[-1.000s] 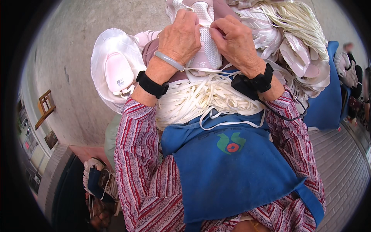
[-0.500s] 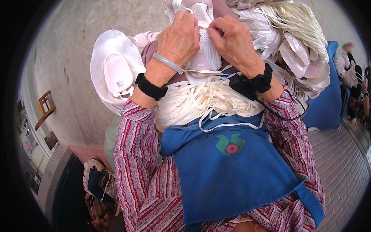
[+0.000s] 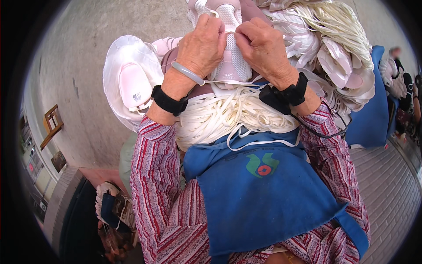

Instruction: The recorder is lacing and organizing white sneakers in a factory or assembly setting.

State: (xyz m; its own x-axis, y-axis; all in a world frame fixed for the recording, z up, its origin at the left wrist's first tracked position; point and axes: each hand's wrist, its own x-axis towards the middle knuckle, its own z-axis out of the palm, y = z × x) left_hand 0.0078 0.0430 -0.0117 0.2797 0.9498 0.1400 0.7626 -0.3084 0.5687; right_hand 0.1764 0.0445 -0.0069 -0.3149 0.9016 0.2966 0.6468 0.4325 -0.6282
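Note:
Both fists meet over a white and pink mesh shoe upper (image 3: 231,57) at the top of the view. My left hand (image 3: 200,48) is closed, thumb and fingers pinching a white shoelace. Opposite it, my right hand (image 3: 263,50) pinches the same lace, a short stretch of which (image 3: 230,31) spans the gap between the hands, across the upper. The fingertips are partly hidden by the knuckles. Below the wrists, a thick bundle of cream laces (image 3: 233,112) lies on my lap above a blue apron (image 3: 263,207).
On the left sits a white cup-shaped piece with a pink insole (image 3: 135,86). Stacked pink-white shoe uppers (image 3: 336,66) and hanging laces (image 3: 340,22) crowd the right, beside a blue panel (image 3: 371,110). A small wooden stool (image 3: 52,125) stands far left; another person (image 3: 413,92) is far right.
My hands have drawn slightly apart, the left one shifting a little leftward. Both stay closed over the upper, with the lace between them.

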